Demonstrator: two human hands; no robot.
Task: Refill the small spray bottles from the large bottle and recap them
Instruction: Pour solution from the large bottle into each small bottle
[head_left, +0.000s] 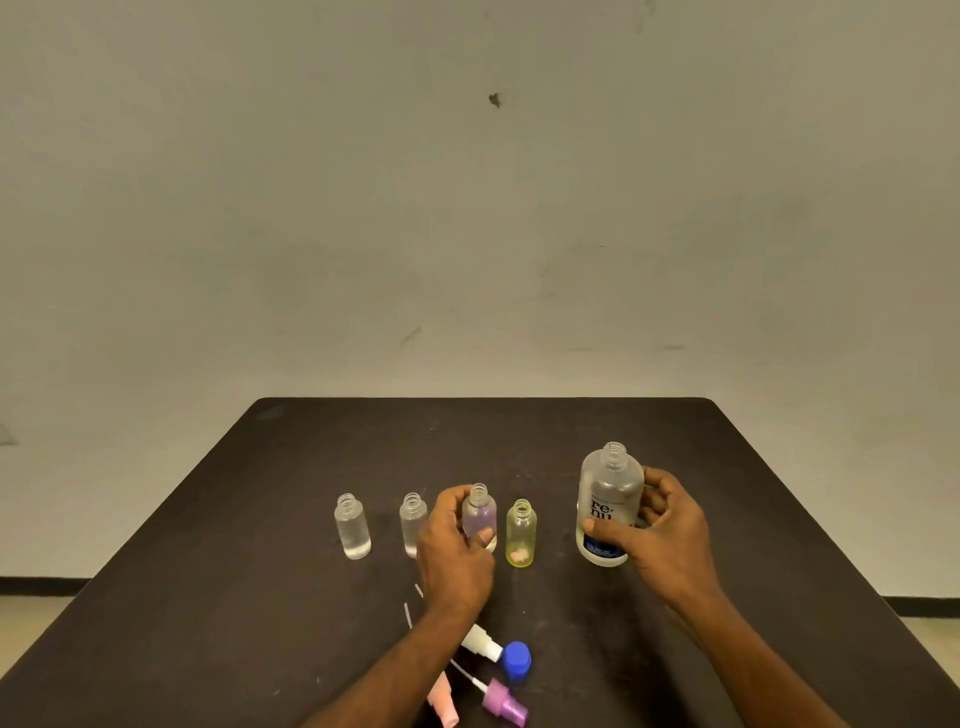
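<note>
Several small uncapped spray bottles stand in a row on the dark table: a clear one at the left, a second clear one partly behind my left hand, a purple-tinted one, and a yellow one. My left hand grips the purple-tinted bottle, thumb on its front. My right hand holds the large uncapped bottle, which is upright with a dark label.
Near the front edge lie the loose tops: a blue cap, a white spray head, a purple spray head and a pink one beside my left forearm. A pale wall rises behind the table.
</note>
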